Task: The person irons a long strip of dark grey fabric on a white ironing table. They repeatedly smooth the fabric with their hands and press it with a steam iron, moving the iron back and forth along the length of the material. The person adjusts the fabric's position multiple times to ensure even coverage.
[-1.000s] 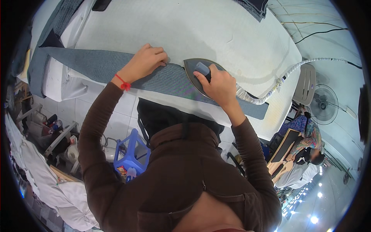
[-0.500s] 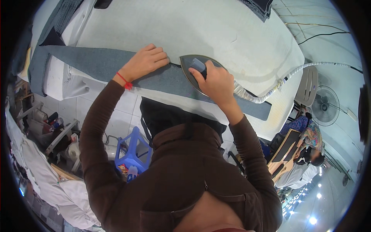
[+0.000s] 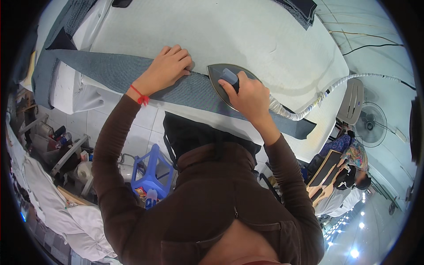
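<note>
A long grey-blue fabric panel (image 3: 115, 73) lies along the near edge of the white padded ironing table (image 3: 176, 26). My right hand (image 3: 251, 98) is wrapped round the handle of a steam iron (image 3: 215, 76), whose soleplate rests on the panel with its tip toward the left. A white-wrapped hose runs from behind the iron to the right. Just left of the tip, my left hand (image 3: 167, 70) is closed at the panel's far edge, its fingertips pinching the fabric. A dark strip shows along that edge between hand and iron.
Dark fabric pieces (image 3: 297, 12) are stacked at the table's far right, and more grey cloth (image 3: 79, 20) at the far left. A blue plastic stool (image 3: 152, 172) stands below the table. Beyond the right side are a fan (image 3: 371, 123) and another person (image 3: 354, 157).
The iron and my right hand have shifted slightly right. The panel's right end has also moved right and its corner now lifts. My left fingers have curled closer on the edge.
</note>
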